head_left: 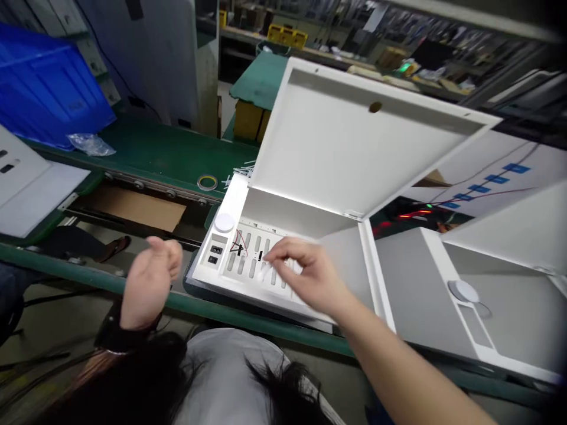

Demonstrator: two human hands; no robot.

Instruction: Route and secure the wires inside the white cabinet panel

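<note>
My right hand (308,268) reaches into an open white metal box (261,292), its thumb and forefinger pinched on a thin whitish piece (264,271), too blurred to name. Below those fingertips is the box's slotted floor (252,268), where red and black wires (239,248) lie. My left hand (153,283) is raised left of the box, apart from it. Its fingers are curled and slightly blurred; anything inside them is hidden. On the box's left strip sit a round white disc (224,222) and two black sockets (215,254). The lid (354,136) stands up.
Another white box (411,283) with a round disc stands close on the right. Behind lie a tape roll (207,182) and thin white strips (243,170) on the green conveyor (163,147). A blue bin (48,88) and clear plastic bag (91,144) are at the left.
</note>
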